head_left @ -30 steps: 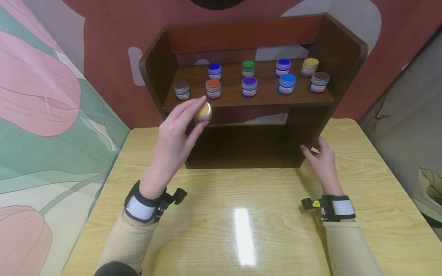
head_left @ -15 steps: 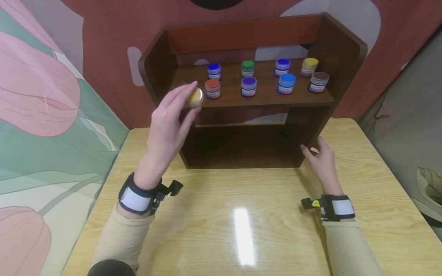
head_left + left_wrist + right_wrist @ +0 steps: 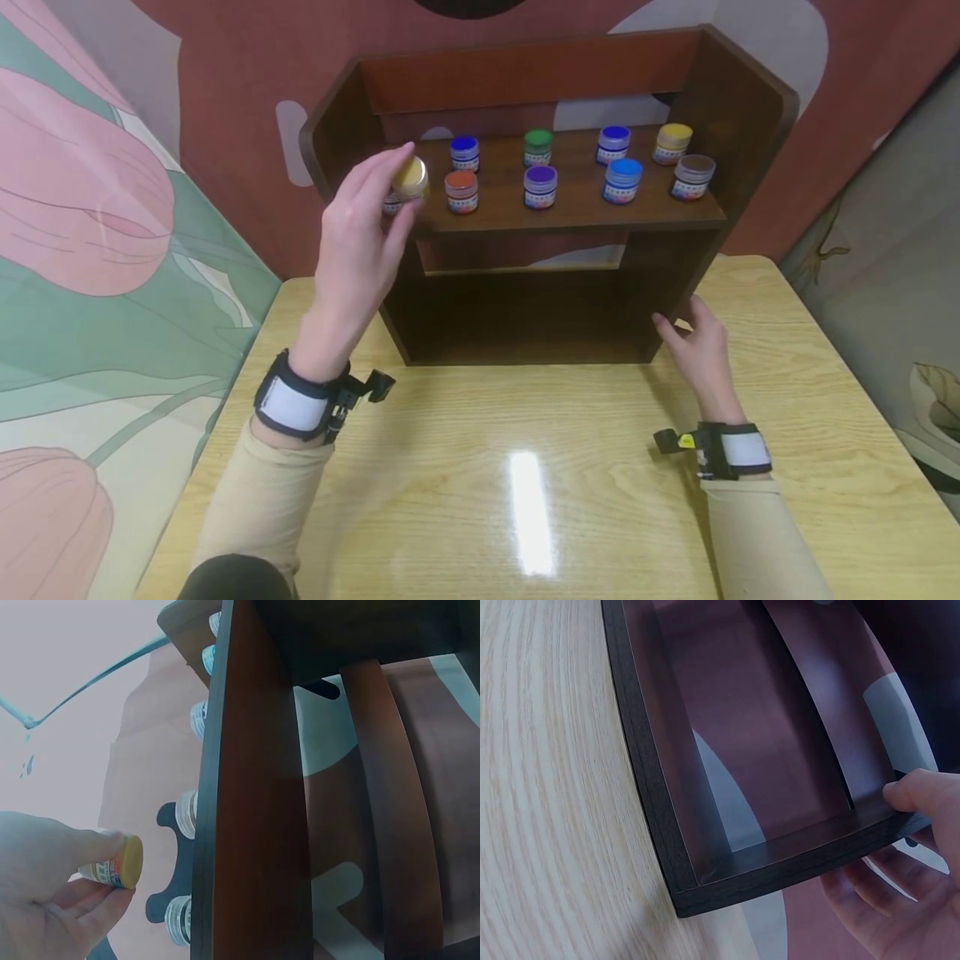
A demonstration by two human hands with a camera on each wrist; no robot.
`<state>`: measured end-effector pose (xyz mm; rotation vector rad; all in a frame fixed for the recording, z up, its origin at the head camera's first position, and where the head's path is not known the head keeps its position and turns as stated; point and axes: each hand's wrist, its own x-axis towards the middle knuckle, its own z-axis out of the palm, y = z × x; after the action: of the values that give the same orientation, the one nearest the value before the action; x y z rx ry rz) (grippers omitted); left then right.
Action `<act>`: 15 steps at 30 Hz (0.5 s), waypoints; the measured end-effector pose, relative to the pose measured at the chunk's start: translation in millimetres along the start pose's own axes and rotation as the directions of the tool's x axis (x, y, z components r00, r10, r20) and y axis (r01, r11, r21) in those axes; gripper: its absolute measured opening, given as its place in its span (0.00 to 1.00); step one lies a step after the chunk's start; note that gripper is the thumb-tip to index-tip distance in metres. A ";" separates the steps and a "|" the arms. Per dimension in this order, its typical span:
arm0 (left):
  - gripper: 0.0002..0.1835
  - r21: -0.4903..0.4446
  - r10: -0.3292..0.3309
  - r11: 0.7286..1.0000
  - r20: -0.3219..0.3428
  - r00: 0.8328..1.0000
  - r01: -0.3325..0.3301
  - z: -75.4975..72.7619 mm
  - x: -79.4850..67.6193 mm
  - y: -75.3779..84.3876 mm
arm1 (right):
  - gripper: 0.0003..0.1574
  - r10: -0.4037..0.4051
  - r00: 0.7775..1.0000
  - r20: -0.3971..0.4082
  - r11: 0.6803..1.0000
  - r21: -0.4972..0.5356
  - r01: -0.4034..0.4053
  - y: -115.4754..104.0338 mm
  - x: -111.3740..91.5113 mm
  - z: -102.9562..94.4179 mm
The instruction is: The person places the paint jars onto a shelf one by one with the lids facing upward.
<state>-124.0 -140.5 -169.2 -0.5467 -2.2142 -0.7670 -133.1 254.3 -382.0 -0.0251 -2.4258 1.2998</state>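
My left hand pinches a small paint jar with a yellow lid between thumb and fingers, raised at the upper board's left end. The same jar shows its printed label in the left wrist view. Behind it, a dark-lidded jar is mostly hidden by the hand. An orange-lidded jar stands just right of the held one. My right hand grips the right side panel of the brown wooden shelf, low down, thumb on the inner side and fingers outside, as the right wrist view shows.
Two rows of paint jars stand on the upper board, among them a purple-lidded jar, a light-blue one, a green one and a brown one. The shelf stands on a wooden table against a patterned wall.
My left hand has carried the yellow-lidded jar up and to the left, from in front of the upper board's edge to above its left end. The right hand has stayed in place.
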 end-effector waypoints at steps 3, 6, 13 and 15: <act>0.24 0.015 -0.020 1.000 0.012 1.000 0.020 -0.6 3.5 -1.7 | 0.24 0.002 1.000 0.001 1.000 0.003 -0.002 -0.5 0.1 -0.2; 0.25 0.037 -0.036 0.999 0.029 0.999 0.035 -1.5 7.4 -2.4 | 0.24 0.002 1.000 0.001 1.000 0.010 -0.002 -1.0 0.2 -0.2; 0.24 0.070 -0.053 0.996 0.056 0.997 0.049 -2.4 17.7 -4.4 | 0.24 0.006 1.000 0.002 1.000 0.011 -0.006 -0.7 -0.2 0.7; 0.24 0.083 -0.069 0.995 0.070 0.995 0.063 -2.6 20.4 -5.2 | 0.24 0.008 1.000 0.005 1.000 0.003 -0.008 -0.6 -0.2 0.7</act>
<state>-139.0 -142.9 -154.5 -0.4703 -2.3301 -0.6983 -133.1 253.4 -381.9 -0.0310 -2.4302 1.3084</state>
